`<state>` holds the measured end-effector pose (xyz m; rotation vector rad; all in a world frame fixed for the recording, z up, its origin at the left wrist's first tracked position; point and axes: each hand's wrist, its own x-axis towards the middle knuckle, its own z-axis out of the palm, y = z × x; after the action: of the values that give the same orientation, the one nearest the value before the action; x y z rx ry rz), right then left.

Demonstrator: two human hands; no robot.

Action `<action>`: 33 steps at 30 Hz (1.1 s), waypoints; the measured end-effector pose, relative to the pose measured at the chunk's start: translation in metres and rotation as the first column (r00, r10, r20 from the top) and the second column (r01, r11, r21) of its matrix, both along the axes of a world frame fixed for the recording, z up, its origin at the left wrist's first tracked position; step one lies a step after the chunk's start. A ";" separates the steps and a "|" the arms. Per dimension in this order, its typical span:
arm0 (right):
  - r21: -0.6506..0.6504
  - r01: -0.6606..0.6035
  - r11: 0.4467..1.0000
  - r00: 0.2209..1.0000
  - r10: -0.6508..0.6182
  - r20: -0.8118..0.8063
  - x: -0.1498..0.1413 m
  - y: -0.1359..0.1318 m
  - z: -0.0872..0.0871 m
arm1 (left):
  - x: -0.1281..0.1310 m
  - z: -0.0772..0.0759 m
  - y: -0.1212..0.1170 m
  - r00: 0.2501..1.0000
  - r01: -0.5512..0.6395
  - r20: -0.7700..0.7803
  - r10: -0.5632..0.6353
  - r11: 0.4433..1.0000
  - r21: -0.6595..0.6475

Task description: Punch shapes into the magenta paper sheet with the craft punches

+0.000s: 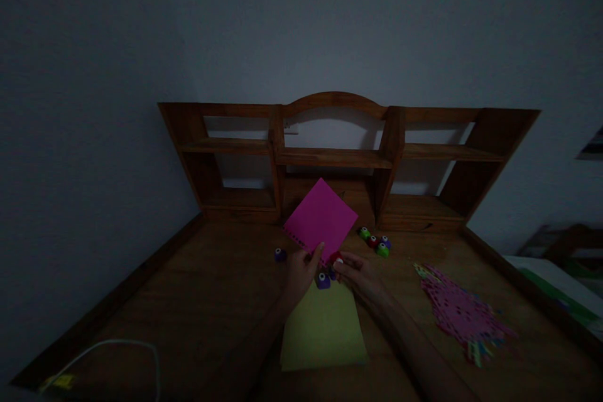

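My left hand (301, 269) pinches the lower edge of a bright pink paper sheet (321, 218), held up tilted over the wooden desk (198, 301); a row of small punched holes runs along its lower left edge. My right hand (358, 273) is closed on a small red craft punch (335, 258) set against the sheet's lower corner. A purple punch (323, 280) lies just below, between the hands. A yellow paper sheet (324, 330) lies flat on the desk under my wrists.
Green, red and purple punches (377, 242) sit in a cluster right of the sheet, another purple one (280, 254) at the left. A pile of punched pink paper strips (459, 313) lies at the right. A wooden shelf unit (334, 157) backs the desk; a white cable (117, 352) lies front left.
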<state>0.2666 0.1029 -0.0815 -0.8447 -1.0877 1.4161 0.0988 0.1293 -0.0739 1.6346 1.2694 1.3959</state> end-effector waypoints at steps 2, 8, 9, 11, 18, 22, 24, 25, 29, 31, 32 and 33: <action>0.008 -0.032 0.999 0.999 0.032 0.023 0.000 -0.002 0.004 | 0.000 0.001 -0.001 1.000 0.015 -0.007 -0.014 1.000 0.023; 0.016 -0.156 0.988 0.988 0.155 0.025 0.001 -0.009 0.011 | -0.001 0.002 -0.002 0.998 0.068 -0.011 -0.068 0.998 0.017; 0.009 -0.178 0.984 0.984 0.178 0.008 0.001 -0.009 0.012 | -0.001 0.002 -0.003 0.997 0.076 -0.015 -0.076 0.997 0.014; -0.008 -0.196 0.981 0.980 0.196 -0.020 0.002 -0.010 0.011 | -0.001 0.003 -0.003 0.995 0.103 0.001 -0.103 0.995 0.011; -0.074 -0.171 0.982 0.982 0.165 -0.089 0.000 -0.011 0.010 | 0.002 0.001 -0.002 0.977 0.208 0.050 -0.206 0.978 -0.029; -0.107 -0.183 0.977 0.978 0.169 -0.126 -0.002 -0.013 0.012 | 0.004 0.000 -0.003 0.976 0.216 0.037 -0.214 0.976 -0.032; -0.119 -0.192 0.974 0.975 0.175 -0.140 -0.002 -0.014 0.012 | 0.004 0.001 -0.003 0.979 0.202 0.031 -0.202 0.979 -0.014; -0.123 -0.195 0.973 0.973 0.177 -0.145 -0.002 -0.014 0.012 | 0.004 0.001 -0.003 0.981 0.195 0.027 -0.195 0.981 -0.006; -0.113 -0.209 0.971 0.970 0.191 -0.150 -0.004 -0.015 0.010 | 0.005 0.003 -0.005 0.982 0.185 0.023 -0.185 0.982 -0.027; -0.102 -0.210 0.972 0.970 0.195 -0.145 -0.005 -0.015 0.011 | 0.005 0.005 -0.006 0.980 0.199 0.034 -0.197 0.979 -0.048; -0.099 -0.209 0.973 0.971 0.194 -0.141 -0.005 -0.015 0.012 | 0.006 0.005 -0.006 0.978 0.206 0.039 -0.204 0.977 -0.052; -0.098 -0.206 0.974 0.972 0.192 -0.138 -0.005 -0.015 0.012 | 0.006 0.006 -0.006 0.977 0.210 0.047 -0.208 0.976 -0.051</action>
<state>0.2613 0.0874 -0.0692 -0.7277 -1.0243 1.6892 0.1047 0.1232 -0.0679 1.6405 1.0690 1.2486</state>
